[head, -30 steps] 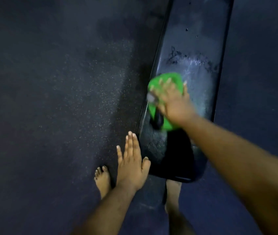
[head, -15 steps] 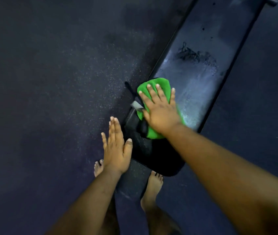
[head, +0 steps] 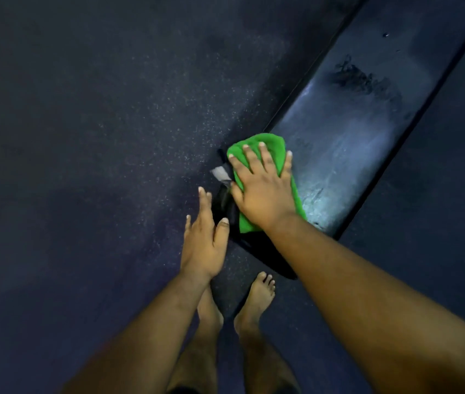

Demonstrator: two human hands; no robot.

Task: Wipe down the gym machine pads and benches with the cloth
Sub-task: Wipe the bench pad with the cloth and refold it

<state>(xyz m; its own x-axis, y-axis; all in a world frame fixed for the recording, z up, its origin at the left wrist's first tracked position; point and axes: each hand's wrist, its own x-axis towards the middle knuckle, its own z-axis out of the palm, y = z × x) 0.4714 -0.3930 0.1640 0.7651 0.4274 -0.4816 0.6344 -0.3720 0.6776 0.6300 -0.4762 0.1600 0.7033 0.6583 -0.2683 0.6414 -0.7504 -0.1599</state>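
Green microfibre cloth (head: 265, 155) lies flat under my right hand (head: 265, 191), near the close end of the black padded gym bench (head: 347, 137). My fingers are spread and straight; the palm presses the cloth down, it does not grip it. My left hand (head: 204, 240) is open too, fingers together, just beside the bench edge and holding nothing; I cannot tell if it touches the pad. I judge I am in the middle of wiping this bench. The next move, I think, needs a long push up the pad toward the dark smudge (head: 362, 78) farther along. The vinyl shines wet around the cloth. Below is dark speckled rubber floor (head: 97, 137), where my bare feet (head: 256, 297) stand.
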